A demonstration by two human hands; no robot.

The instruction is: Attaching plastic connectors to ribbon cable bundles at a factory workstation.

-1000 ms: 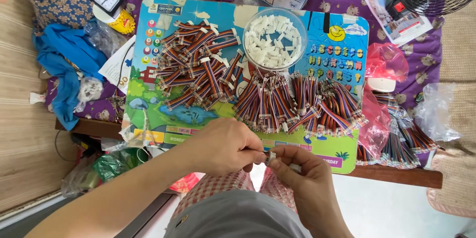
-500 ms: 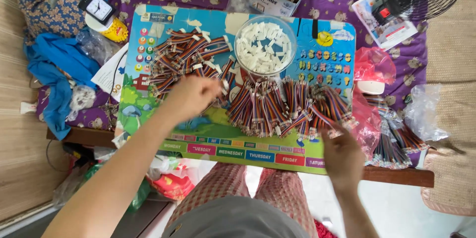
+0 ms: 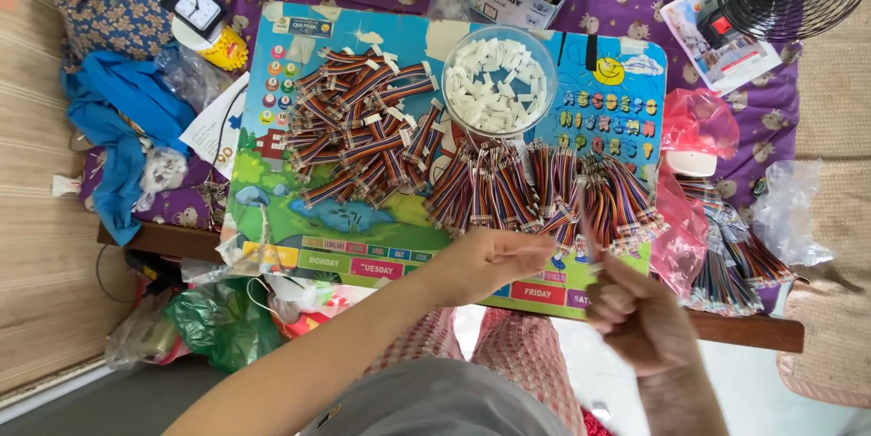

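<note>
Two hands are working: your left hand (image 3: pixel 494 259) is reaching, fingers loosely curled, toward the cables (image 3: pixel 544 191) lying just beyond on the worktop (image 3: pixel 272 164), long axes pointing away; your right hand (image 3: pixel 635 313) is pinching one cable upright.

The left hand (image 3: pixel 490 259) is stretched forward from a bare forearm that comes up from the lower left, fingers together and pointing right, toward the right hand (image 3: pixel 640 313). The right hand is just beside it and a little lower, loosely curled, with the thumb and forefinger pinched upward. The hands are not touching.
</note>
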